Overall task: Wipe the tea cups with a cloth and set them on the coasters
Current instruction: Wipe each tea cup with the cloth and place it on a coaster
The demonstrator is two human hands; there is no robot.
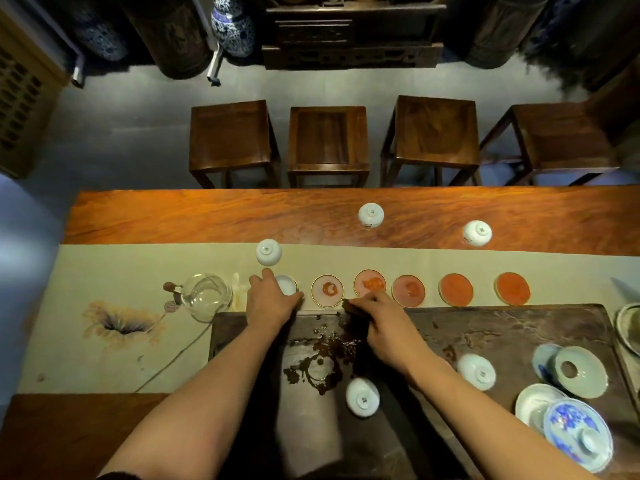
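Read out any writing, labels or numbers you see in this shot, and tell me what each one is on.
No text can be read.
Upturned tea cup, foot: small dark mark, too blurred to read.
Tea cup on the stone tray: same kind of mark, unreadable.
Cups on the wooden table and: marks too small.
Cup on the runner: mark blurred.
Coasters: pictures only, no lettering.

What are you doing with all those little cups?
A person is laying out tea cups. The left hand is at an upright cup on the first coaster in the row, and the right hand holds a dark cloth over the tea tray. Five coasters are bare; five cups sit upside down.
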